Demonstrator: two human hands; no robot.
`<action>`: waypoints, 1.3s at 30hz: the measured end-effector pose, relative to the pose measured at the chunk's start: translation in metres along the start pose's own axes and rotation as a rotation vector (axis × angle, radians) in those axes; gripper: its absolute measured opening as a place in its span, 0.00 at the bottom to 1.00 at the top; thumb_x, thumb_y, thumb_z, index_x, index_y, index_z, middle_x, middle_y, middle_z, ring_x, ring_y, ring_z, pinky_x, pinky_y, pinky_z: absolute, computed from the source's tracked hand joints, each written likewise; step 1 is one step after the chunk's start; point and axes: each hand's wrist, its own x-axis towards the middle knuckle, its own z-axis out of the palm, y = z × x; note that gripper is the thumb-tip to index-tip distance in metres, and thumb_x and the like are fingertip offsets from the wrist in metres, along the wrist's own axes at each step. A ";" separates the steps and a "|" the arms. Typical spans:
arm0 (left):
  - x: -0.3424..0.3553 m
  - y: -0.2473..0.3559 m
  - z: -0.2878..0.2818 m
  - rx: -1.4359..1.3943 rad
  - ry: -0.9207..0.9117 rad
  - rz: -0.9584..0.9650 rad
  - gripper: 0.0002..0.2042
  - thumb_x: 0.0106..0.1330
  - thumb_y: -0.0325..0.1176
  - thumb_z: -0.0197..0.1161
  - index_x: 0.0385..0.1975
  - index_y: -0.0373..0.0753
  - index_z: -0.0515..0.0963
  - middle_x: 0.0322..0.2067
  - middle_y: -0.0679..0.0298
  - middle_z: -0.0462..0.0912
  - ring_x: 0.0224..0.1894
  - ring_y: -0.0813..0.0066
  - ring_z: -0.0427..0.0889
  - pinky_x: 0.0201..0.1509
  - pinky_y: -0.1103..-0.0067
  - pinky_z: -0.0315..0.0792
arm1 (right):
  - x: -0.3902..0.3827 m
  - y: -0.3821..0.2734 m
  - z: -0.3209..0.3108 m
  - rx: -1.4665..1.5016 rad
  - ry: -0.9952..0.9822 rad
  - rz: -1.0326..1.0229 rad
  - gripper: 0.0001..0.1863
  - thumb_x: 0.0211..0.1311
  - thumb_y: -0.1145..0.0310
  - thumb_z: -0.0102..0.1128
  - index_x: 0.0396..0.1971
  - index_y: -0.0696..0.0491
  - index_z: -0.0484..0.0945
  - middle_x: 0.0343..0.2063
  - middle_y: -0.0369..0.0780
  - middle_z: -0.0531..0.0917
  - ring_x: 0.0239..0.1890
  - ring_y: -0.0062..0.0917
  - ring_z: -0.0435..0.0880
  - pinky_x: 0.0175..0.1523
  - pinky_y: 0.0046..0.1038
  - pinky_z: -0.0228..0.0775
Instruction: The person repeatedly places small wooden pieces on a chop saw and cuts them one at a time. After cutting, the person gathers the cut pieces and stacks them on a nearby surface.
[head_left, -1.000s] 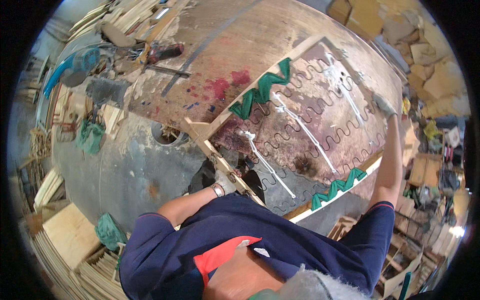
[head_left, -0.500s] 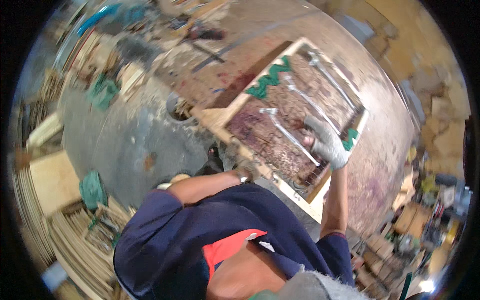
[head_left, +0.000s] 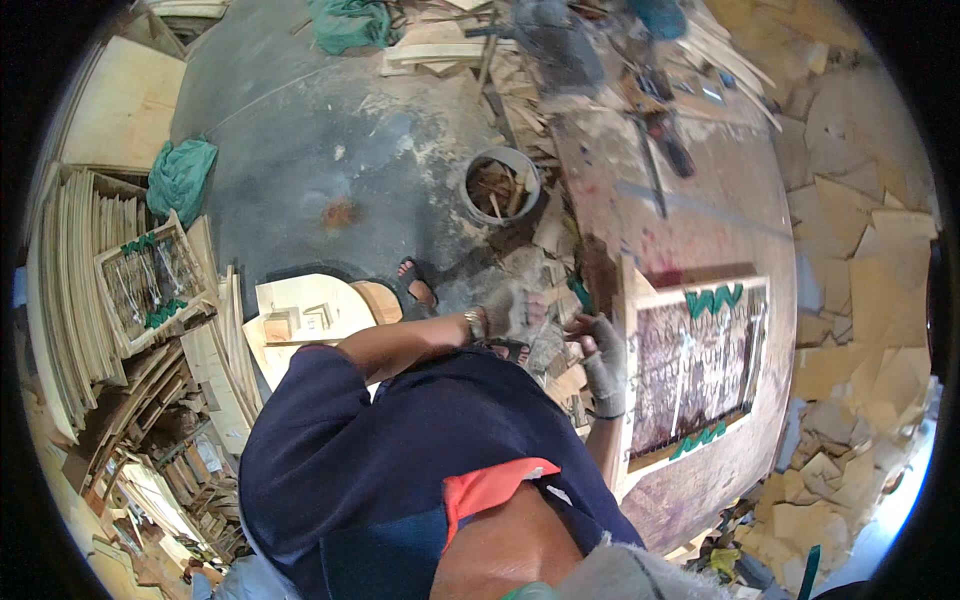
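A grey bucket (head_left: 503,184) holding wood scraps is standing on the concrete floor (head_left: 330,140) just beside the bench (head_left: 720,210). A green cloth (head_left: 181,176) is lying near stacked plywood sheets (head_left: 75,290), and a second framed panel (head_left: 152,282) is leaning on that stack. Another green cloth (head_left: 350,22) is sitting at the top of the floor. Tools (head_left: 665,135) are lying across the far bench end. Broken plywood offcuts (head_left: 865,300) are covering the ground to the right.

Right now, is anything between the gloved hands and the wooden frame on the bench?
Nothing visible. The right hand is beside the wooden frame's left edge; the left hand hovers close by over wood scraps.
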 end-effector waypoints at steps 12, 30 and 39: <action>-0.278 0.159 -0.244 1.285 0.975 0.681 0.15 0.78 0.36 0.45 0.50 0.37 0.78 0.48 0.48 0.82 0.51 0.47 0.80 0.56 0.61 0.73 | 0.239 0.046 0.170 -0.938 -0.510 -0.035 0.26 0.64 0.46 0.63 0.41 0.58 0.81 0.34 0.50 0.85 0.37 0.44 0.85 0.43 0.40 0.75; -0.294 0.259 -0.415 -0.517 1.012 0.624 0.20 0.75 0.53 0.49 0.41 0.41 0.74 0.31 0.58 0.81 0.35 0.63 0.77 0.41 0.69 0.73 | 0.384 0.059 0.153 -1.016 -0.760 0.758 0.25 0.67 0.48 0.56 0.46 0.57 0.79 0.37 0.45 0.86 0.40 0.35 0.85 0.42 0.37 0.76; -0.389 0.419 -0.408 -0.571 1.169 0.839 0.16 0.76 0.48 0.53 0.41 0.38 0.71 0.32 0.59 0.80 0.30 0.62 0.76 0.34 0.71 0.73 | 0.544 -0.005 0.238 -0.900 -0.472 0.681 0.24 0.67 0.48 0.56 0.45 0.57 0.80 0.37 0.47 0.86 0.40 0.37 0.85 0.42 0.39 0.76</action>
